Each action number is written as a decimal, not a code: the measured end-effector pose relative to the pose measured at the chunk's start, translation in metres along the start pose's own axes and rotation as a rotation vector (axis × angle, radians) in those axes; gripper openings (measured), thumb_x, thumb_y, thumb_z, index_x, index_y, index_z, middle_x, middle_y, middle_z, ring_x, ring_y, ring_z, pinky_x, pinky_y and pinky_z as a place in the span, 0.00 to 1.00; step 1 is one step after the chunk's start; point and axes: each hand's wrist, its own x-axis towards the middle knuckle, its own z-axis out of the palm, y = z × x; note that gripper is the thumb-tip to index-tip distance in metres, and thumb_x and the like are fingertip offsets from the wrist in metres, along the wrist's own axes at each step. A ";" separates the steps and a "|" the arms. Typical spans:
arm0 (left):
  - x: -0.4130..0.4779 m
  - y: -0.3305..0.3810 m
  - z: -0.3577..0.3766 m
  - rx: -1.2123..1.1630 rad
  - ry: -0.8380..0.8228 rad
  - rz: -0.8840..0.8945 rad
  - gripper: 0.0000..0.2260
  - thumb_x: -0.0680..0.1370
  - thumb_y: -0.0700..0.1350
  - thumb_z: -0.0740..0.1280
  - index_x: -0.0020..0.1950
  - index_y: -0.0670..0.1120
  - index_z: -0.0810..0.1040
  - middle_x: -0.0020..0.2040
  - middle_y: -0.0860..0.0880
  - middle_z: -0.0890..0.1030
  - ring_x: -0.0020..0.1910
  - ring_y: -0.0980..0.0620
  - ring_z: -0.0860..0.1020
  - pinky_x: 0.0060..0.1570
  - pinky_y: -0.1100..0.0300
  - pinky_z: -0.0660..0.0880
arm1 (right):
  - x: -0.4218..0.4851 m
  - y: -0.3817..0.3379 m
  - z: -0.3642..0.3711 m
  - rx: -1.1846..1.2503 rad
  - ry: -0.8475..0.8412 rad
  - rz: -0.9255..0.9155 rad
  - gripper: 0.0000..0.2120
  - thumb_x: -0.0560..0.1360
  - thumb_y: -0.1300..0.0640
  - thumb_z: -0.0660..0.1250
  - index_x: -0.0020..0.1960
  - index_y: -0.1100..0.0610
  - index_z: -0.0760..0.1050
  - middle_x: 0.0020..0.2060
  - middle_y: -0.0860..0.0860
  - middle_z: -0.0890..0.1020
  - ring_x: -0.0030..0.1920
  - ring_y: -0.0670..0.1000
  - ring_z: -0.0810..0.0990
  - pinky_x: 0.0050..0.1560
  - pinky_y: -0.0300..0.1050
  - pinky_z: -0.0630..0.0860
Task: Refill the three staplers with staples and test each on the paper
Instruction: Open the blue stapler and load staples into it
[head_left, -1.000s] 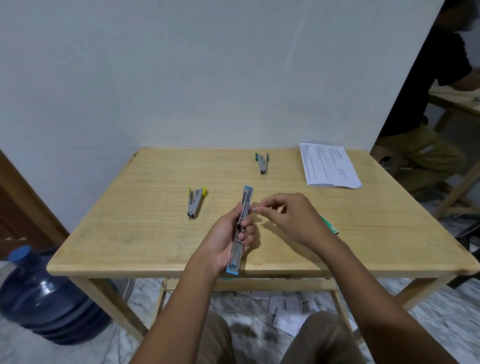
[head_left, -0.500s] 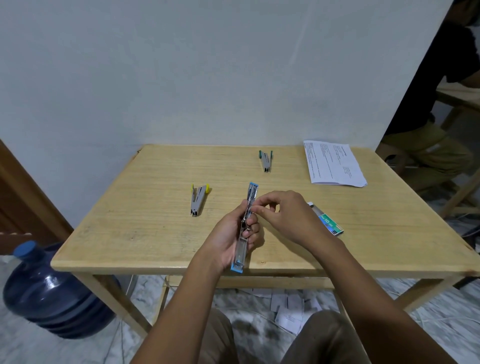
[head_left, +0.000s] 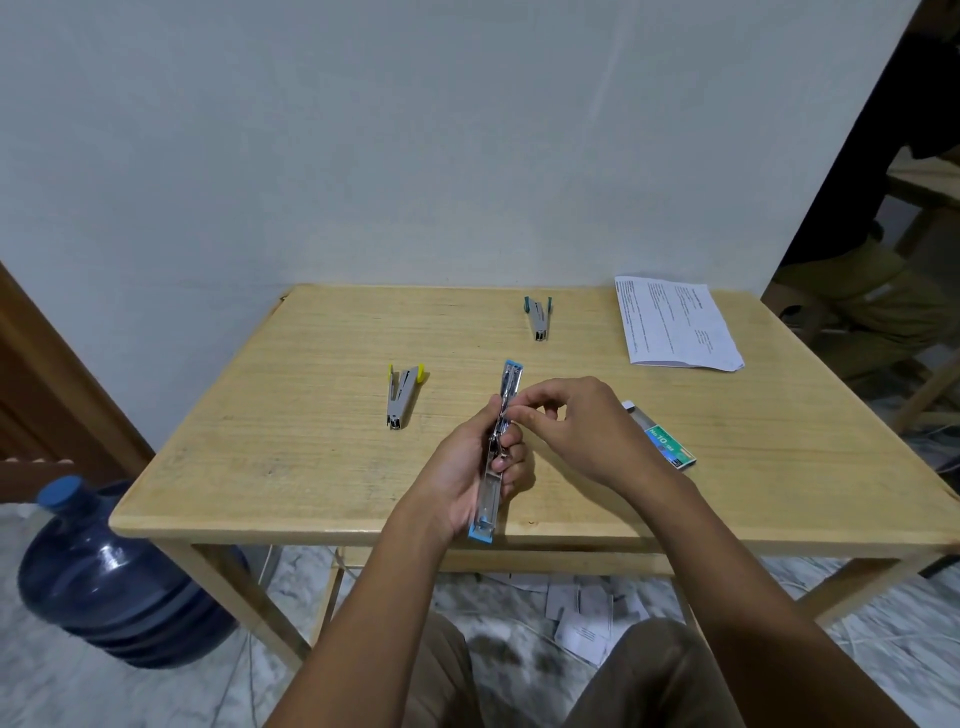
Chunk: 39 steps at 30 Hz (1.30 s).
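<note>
The blue stapler (head_left: 488, 499), opened out flat, is held lengthwise in the left grip (head_left: 467, 467), with the fingers curled round its middle, above the near edge of the surface (head_left: 311, 415). Its metal rail is pinched by thumb and forefinger of the right grip (head_left: 576, 431); whether staples are between them cannot be told. Just right of this grip a green staple box (head_left: 662, 439) is lying. A yellow stapler (head_left: 401, 397) is seen to the left, a green stapler (head_left: 538, 318) beyond, and the paper (head_left: 675, 327) beyond-right.

Wooden table (head_left: 311, 467) against pale wall (head_left: 415, 130) (marbled floor (head_left: 78, 691)).
</note>
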 end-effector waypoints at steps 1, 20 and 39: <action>0.000 0.000 0.001 -0.006 0.001 0.002 0.25 0.81 0.59 0.59 0.29 0.45 0.70 0.23 0.49 0.64 0.22 0.53 0.63 0.28 0.61 0.61 | 0.000 -0.001 0.000 -0.003 0.001 -0.002 0.02 0.75 0.49 0.71 0.45 0.43 0.82 0.36 0.50 0.81 0.41 0.52 0.79 0.45 0.49 0.76; -0.004 0.002 0.002 0.026 0.024 0.008 0.25 0.82 0.59 0.56 0.30 0.46 0.69 0.21 0.49 0.65 0.20 0.53 0.66 0.25 0.63 0.64 | -0.012 0.008 0.006 -0.128 -0.008 -0.143 0.08 0.79 0.48 0.65 0.53 0.44 0.81 0.48 0.41 0.79 0.46 0.45 0.78 0.49 0.48 0.76; -0.004 0.001 0.003 0.006 0.022 0.012 0.25 0.82 0.59 0.56 0.30 0.45 0.68 0.21 0.49 0.65 0.19 0.53 0.66 0.24 0.63 0.63 | -0.006 0.002 0.001 -0.564 -0.002 -0.211 0.20 0.82 0.40 0.51 0.68 0.42 0.73 0.56 0.46 0.77 0.56 0.48 0.76 0.55 0.48 0.66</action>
